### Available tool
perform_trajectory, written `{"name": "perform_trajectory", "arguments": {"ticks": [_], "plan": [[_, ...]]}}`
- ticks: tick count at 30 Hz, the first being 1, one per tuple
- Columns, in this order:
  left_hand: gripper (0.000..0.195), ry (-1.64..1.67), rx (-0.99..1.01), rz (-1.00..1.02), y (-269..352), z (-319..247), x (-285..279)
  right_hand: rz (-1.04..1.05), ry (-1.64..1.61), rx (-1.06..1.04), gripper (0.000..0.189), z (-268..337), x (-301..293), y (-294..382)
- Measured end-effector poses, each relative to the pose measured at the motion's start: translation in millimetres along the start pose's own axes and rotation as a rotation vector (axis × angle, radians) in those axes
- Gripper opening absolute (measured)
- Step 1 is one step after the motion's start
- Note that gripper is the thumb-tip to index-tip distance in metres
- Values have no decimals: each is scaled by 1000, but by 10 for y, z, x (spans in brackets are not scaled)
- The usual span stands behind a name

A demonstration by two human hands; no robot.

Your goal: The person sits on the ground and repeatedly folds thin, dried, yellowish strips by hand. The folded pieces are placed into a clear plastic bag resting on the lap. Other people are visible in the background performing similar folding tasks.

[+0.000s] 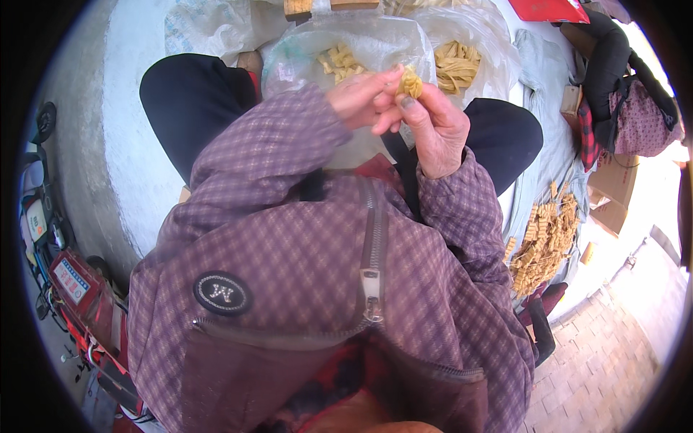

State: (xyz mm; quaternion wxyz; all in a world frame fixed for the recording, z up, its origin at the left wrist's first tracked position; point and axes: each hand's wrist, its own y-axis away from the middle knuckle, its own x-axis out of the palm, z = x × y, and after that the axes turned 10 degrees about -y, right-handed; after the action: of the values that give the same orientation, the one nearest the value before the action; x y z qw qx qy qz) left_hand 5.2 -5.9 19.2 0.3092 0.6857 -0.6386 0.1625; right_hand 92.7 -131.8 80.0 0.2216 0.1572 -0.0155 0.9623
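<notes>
My right hand (436,127) pinches a small folded piece of yellowish strip (412,84), which looks like tofu skin, between thumb and fingers. Close beside it, my left hand (357,100) has its index fingertip at the upper left of the piece. Whether the left fingers grip anything cannot be made out. Beyond the hands, a clear plastic bag (303,46) holds loose pale strips (342,62). To its right, a second plastic bag (495,40) contains more flat strips (457,66).
Several skewers of folded tan pieces (544,243) lie on grey sheeting (533,130) at the right. Another person (644,116) is at the upper right, near a cardboard box (614,187). A red vehicle (81,287) stands at the left. Wooden blocks (354,4) show at the top.
</notes>
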Motion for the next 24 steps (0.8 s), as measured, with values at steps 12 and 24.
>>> {"name": "perform_trajectory", "arguments": {"ticks": [12, 24], "plan": [[20, -283, -44, -184, -52, 213, 83, -79, 243, -77, 20, -180, -94, 237], [17, -1541, 94, -354, 61, 287, 138, -114, 815, 247, 19, -336, -121, 50]]}}
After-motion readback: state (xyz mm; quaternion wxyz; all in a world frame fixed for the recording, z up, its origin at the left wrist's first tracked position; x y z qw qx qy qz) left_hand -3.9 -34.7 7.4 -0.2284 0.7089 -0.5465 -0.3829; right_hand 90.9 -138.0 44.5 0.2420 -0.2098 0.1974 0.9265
